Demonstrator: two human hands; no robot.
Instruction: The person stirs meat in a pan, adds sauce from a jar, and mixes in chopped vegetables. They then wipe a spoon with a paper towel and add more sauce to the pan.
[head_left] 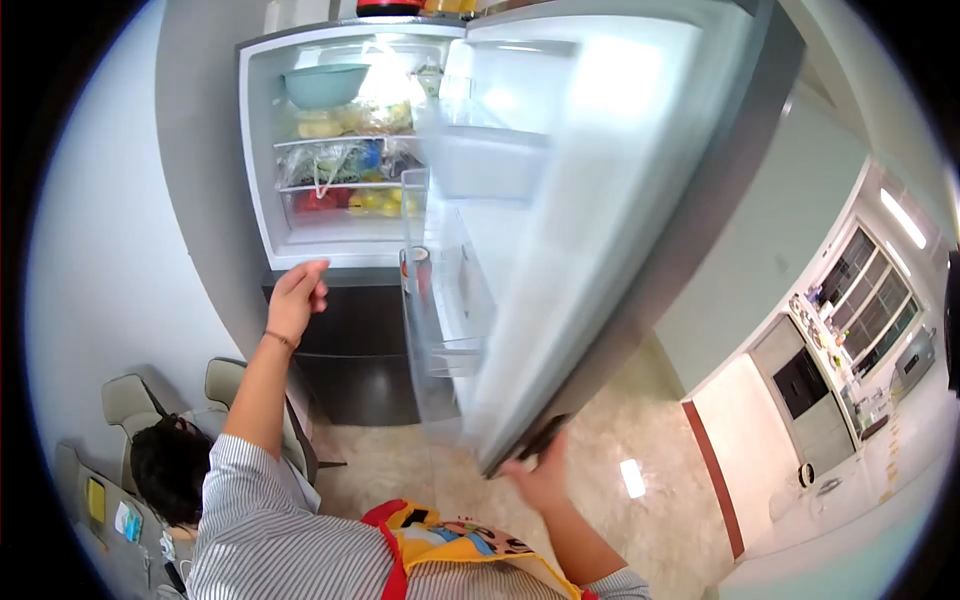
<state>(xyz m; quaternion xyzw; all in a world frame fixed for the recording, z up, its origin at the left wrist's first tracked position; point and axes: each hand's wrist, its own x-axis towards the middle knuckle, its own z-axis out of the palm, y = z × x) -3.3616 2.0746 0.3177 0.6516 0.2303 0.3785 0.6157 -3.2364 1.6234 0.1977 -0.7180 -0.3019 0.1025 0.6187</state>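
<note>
A refrigerator door [610, 170] stands wide open, its edge blurred by motion. My right hand [545, 478] grips the door's lower edge by a dark recessed handle, thumb on the near side. My left hand [298, 295] is raised in front of the refrigerator's lower front lip, fingers curled together, with nothing visible in them. Inside the refrigerator compartment [340, 236] are a teal bowl [325, 86] on top, bagged food [345, 162] on the middle shelf, and red and yellow items [375, 202] below. Clear door bins [425, 330] line the door; one holds a jar [420, 262].
A dark lower drawer front [355, 385] is beneath the compartment. At lower left a dark-haired person [170, 465] is beside chairs [130, 400] and a table [120, 555]. Tiled floor [640, 430] runs right toward a kitchen counter [830, 350] under a window.
</note>
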